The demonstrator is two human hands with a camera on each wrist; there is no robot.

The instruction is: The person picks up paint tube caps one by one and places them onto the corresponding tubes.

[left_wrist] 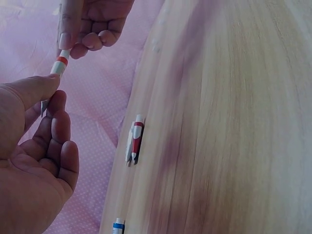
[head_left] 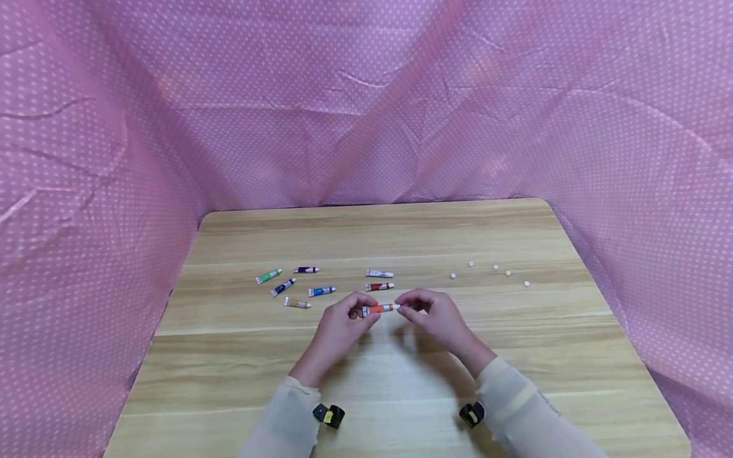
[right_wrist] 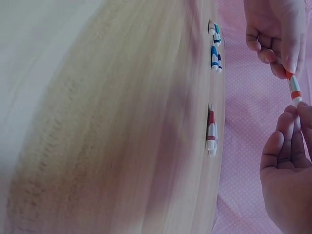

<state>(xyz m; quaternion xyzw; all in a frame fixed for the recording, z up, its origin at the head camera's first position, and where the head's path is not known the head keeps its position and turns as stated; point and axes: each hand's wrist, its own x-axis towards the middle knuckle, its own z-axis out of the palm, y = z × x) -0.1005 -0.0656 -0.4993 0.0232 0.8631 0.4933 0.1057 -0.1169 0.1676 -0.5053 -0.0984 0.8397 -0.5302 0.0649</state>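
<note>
An orange paint tube (head_left: 380, 308) with a white cap is held level over the middle of the table. My left hand (head_left: 343, 318) pinches its flat tail end between thumb and fingers. At the other end my right hand (head_left: 436, 316) pinches the white cap (right_wrist: 297, 101) with thumb and fingertips. Just beyond the hands lie a red paint tube (head_left: 380, 287) and a white paint tube (head_left: 380, 273), side by side. In the left wrist view the orange band of the held tube (left_wrist: 62, 60) shows between the two hands.
To the left lie green (head_left: 268, 276), purple (head_left: 306, 270), dark blue (head_left: 283, 287), blue (head_left: 322, 291) and ochre (head_left: 297, 303) paint tubes. Several small white caps, one at the near right (head_left: 527, 284), are scattered on the wooden table (head_left: 229, 381). Pink dotted cloth (head_left: 366, 127) surrounds it.
</note>
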